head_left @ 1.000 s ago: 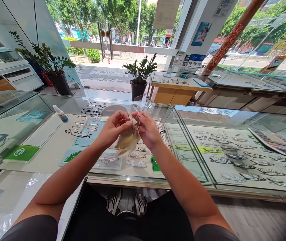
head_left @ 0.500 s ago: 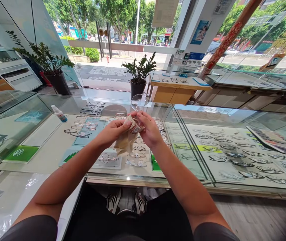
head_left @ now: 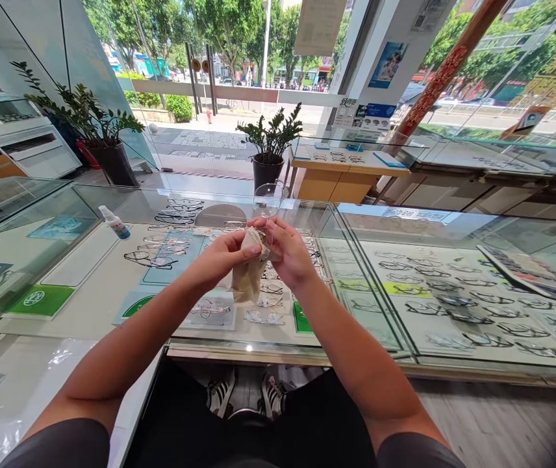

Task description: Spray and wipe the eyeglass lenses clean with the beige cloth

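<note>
Above the glass counter, my left hand (head_left: 224, 258) pinches a beige cleaning cloth (head_left: 247, 283) against the near lens of a pair of thin-rimmed eyeglasses (head_left: 267, 199). My right hand (head_left: 288, 253) is closed on the eyeglasses around the bridge. The far lens sticks up past my fingertips, while the near lens is largely covered by cloth and fingers. Loose cloth hangs below my left thumb. To the left, a small white spray bottle (head_left: 115, 222) with a blue label stands on the counter.
Rows of eyeglass frames (head_left: 168, 244) lie inside the glass display case (head_left: 336, 273) beneath my hands, with more frames (head_left: 453, 299) to the right. An open catalogue (head_left: 536, 276) rests at the far right. A potted plant (head_left: 268, 146) stands beyond the counter.
My left thumb and the cloth have moved slightly right over the near lens, covering more of it. The hanging cloth has shifted right. My right hand keeps its hold on the eyeglasses.
</note>
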`<state>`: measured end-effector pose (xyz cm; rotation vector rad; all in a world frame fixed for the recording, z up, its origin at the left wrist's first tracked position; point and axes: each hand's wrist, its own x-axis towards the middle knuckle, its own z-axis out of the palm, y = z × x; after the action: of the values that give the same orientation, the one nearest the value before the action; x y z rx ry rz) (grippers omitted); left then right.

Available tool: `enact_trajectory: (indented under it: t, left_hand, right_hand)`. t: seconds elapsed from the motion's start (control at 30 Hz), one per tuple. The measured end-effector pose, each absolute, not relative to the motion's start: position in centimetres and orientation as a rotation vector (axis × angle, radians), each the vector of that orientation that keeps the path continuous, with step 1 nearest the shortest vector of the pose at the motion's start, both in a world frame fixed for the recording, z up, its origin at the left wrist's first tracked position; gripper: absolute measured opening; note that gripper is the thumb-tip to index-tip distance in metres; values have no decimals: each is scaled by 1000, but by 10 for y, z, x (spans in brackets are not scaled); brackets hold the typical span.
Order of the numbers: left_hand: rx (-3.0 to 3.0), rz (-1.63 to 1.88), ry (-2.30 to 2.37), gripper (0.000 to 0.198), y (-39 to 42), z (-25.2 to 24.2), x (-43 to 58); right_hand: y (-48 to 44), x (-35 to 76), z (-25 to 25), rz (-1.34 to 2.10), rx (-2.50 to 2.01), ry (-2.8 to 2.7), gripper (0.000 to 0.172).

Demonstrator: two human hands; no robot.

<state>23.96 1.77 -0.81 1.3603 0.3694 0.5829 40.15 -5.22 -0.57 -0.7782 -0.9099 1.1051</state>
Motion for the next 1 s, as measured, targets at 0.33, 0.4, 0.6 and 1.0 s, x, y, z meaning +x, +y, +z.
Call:
enact_trajectory:
  t: [0.33, 0.4, 0.6, 1.0]
  left_hand:
    - [1408, 598, 527, 56, 13, -10, 237]
    - [1370, 586, 479, 53, 13, -10, 238]
    - [1328, 645, 460, 56, 12, -10, 242]
    - [1296, 579, 419, 53, 8, -2, 237]
  right_hand:
    - [-52, 395, -8, 1114, -733, -906, 29]
    - [-53, 394, -8, 1111, -723, -904, 28]
    - [-54, 396, -5, 1099, -752, -902, 28]
    - [-51, 393, -9, 1140, -690, -880, 28]
